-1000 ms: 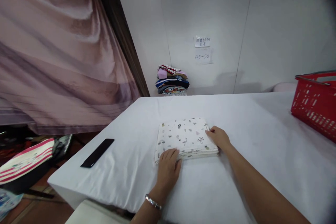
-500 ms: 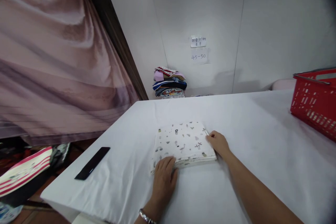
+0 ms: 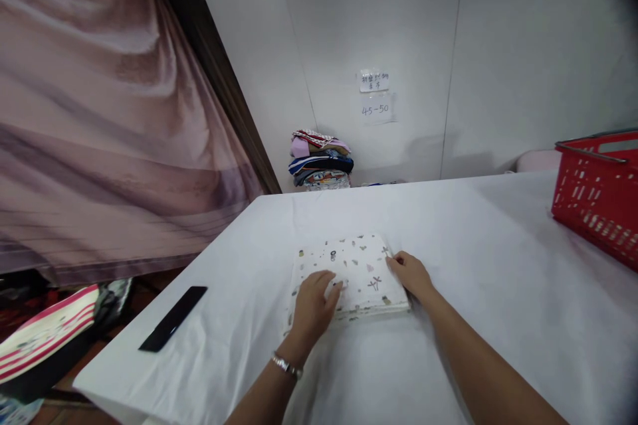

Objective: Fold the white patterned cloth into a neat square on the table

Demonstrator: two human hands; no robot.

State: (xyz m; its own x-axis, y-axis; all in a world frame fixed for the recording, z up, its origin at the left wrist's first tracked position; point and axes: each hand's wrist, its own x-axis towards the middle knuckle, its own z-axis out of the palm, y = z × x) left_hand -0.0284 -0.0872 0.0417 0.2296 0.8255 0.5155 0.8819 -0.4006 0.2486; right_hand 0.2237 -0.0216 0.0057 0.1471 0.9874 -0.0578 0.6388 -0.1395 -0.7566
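White table (image 3: 478, 232): left hand (image 3: 312, 305) lies flat, fingers released, on folded cloth (image 3: 356, 260); right hand (image 3: 409, 274), fingers loose, touches its right edge.

**Around the white table**

A white-covered table (image 3: 473, 259) carries a flat black slab (image 3: 173, 327) near its left edge and a red basket (image 3: 593, 202) far right. Folded clothes (image 3: 320, 161) are stacked beyond the far edge, below two paper notes (image 3: 375, 81) on the wall. A mauve curtain (image 3: 100, 113) hangs left, above a striped bag (image 3: 44, 332).

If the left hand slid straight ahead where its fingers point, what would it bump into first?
Likely nothing soon: the left hand would cross the folded cloth, then bare table until the wall, seemingly.
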